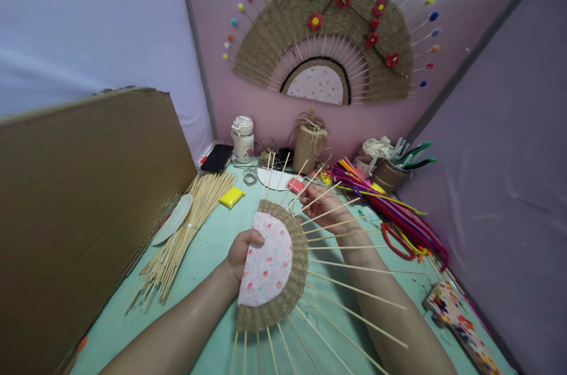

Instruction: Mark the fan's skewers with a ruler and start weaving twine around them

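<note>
My left hand (243, 252) is closed on the straight edge of a half-round woven fan (299, 280), its thumb on the pink flowered centre (268, 260). A band of twine weaving borders that centre, and thin bamboo sticks (354, 289) radiate outward from it. Among the upper sticks, my right hand (322, 208) has its fingers closed on a thin strand of twine (292, 202) at the band's outer edge. The sticks partly cover this hand, and its fingertips are hard to make out. The fan is held tilted above the table.
A bundle of bamboo sticks (188, 233) and a yellow packet (231, 197) lie left, beside a cardboard panel (88, 204). A twine spool (309, 144) and lidded bottle (243, 139) stand behind. Pipe cleaners (398, 218) and red-handled scissors (396, 242) lie right. A finished fan (283, 18) hangs above.
</note>
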Tool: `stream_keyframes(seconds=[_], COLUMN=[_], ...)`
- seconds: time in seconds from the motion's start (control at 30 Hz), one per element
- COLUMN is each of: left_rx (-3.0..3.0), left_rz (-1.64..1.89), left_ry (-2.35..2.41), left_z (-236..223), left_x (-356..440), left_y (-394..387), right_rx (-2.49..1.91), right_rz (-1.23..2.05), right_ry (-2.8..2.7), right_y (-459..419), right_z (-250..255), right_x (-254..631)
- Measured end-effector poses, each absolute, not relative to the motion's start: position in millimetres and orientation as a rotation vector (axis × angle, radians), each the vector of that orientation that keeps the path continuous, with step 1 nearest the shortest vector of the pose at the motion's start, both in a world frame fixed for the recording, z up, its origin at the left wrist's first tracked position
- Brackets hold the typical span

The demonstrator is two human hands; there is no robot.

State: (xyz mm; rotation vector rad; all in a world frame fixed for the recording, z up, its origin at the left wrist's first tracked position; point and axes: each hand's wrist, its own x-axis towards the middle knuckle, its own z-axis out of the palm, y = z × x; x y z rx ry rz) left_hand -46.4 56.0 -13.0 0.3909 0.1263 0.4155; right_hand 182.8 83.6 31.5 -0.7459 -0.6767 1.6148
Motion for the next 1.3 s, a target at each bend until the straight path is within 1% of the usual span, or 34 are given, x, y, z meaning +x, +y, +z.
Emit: stream_keyframes(seconds=[0.2, 0.43, 0.73, 0.93, 1.3], left_rx=[0.381, 0.384, 0.393, 0.405, 0.389], left_rz=[0.414, 0.418, 0.412, 0.404, 0.371], left_ry=[0.126, 0.113, 0.108, 0.121, 0.103], left_z=[-14, -13, -15, -17, -21], left_x=[-44, -43, -43, -44, -43], left_y=[55, 56, 56, 57, 57], right_rx=[-0.739, -0.721, -0.754, -0.684, -0.658], right_rz=[1.664, 1.708, 1.613, 1.554, 1.691], right_ry=[-0.639, -0.641, -0.736, -0.831, -0.834], right_y=[79, 75, 79, 74, 77], right_z=[45, 44, 35, 34, 21], right_x=[188, 185, 170, 159, 151])
